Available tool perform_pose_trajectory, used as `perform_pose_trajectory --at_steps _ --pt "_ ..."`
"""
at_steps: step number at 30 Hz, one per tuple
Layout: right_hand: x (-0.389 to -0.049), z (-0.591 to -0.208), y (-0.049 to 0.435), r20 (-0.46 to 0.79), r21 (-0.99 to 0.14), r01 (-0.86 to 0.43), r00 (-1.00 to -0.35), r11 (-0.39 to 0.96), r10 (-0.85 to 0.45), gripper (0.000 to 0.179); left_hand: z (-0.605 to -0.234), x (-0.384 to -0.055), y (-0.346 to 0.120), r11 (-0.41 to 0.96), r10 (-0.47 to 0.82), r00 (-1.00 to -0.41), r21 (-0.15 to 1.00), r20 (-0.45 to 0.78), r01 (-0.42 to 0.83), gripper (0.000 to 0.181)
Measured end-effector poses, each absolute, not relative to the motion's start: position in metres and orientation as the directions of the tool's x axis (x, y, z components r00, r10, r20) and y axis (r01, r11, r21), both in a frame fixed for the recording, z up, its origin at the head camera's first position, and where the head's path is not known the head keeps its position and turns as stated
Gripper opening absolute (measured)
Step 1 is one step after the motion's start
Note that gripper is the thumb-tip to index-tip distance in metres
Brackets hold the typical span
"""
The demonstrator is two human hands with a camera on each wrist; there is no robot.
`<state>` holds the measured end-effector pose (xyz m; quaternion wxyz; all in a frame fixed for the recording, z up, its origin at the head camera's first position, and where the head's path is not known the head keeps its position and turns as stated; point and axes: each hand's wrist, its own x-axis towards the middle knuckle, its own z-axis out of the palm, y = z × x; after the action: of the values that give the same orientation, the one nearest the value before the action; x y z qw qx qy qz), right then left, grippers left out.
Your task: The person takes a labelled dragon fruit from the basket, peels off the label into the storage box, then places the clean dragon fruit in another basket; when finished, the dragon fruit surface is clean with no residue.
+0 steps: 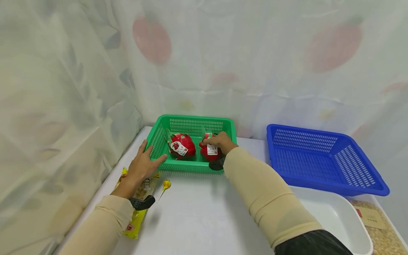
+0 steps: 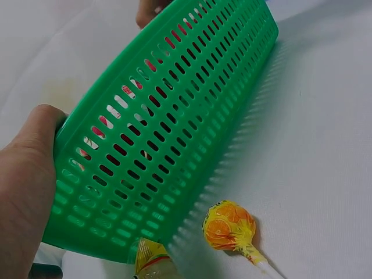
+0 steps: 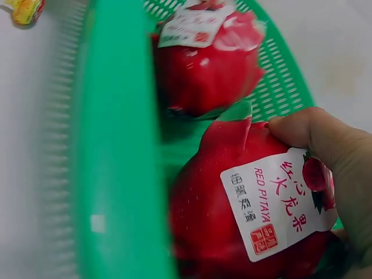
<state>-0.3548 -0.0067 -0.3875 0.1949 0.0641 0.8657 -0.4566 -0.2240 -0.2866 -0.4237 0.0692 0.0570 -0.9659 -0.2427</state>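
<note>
In the head view a green basket (image 1: 191, 166) holds two red pitayas in clear wrap with white labels. My right hand (image 1: 221, 141) reaches over its front right rim and grips the right pitaya (image 1: 205, 156); in the right wrist view the thumb (image 3: 308, 128) presses on top of that labelled pitaya (image 3: 203, 197). Beside it lies the left pitaya (image 1: 188, 143). At the basket's front left corner my left hand (image 1: 143, 166) rests against the rim with fingers spread and fairly straight; the left wrist view shows it along the rim (image 2: 75, 119).
A yellow lollipop (image 1: 166, 185) lies in front of the green basket. Under my left forearm is a yellow snack packet (image 1: 135, 221). To the right stand a blue basket (image 1: 302, 159), a white tub (image 1: 334, 216) and a bag of grain-like pieces (image 1: 382, 230).
</note>
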Motion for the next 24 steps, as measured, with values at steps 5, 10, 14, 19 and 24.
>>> perform_pose_trajectory --at_steps 5,10,14,19,24 --pt "-0.356 -0.361 -0.002 -0.331 -0.761 0.209 -0.939 0.614 -0.09 0.085 -0.42 -0.225 -0.288 0.88 -0.141 -0.984 0.469 0.112 -0.073 0.099" --pt "-0.351 -0.34 0.004 -0.288 -0.769 0.156 -0.95 0.62 -0.119 0.092 -0.419 -0.225 -0.289 0.873 -0.138 -0.985 0.482 0.106 -0.071 0.099" --pt "-0.343 -0.329 0.011 -0.258 -0.752 0.106 -0.955 0.65 -0.143 0.084 -0.42 -0.225 -0.289 0.876 -0.145 -0.984 0.475 0.103 -0.079 0.1" --pt "-0.33 -0.324 0.022 -0.186 -0.728 0.001 -0.963 0.686 -0.196 0.087 -0.422 -0.225 -0.288 0.874 -0.154 -0.984 0.477 0.087 -0.095 0.101" --pt "-0.313 -0.322 0.033 -0.115 -0.775 -0.076 -0.959 0.627 -0.258 0.086 -0.421 -0.224 -0.286 0.878 -0.152 -0.985 0.468 0.082 -0.096 0.102"
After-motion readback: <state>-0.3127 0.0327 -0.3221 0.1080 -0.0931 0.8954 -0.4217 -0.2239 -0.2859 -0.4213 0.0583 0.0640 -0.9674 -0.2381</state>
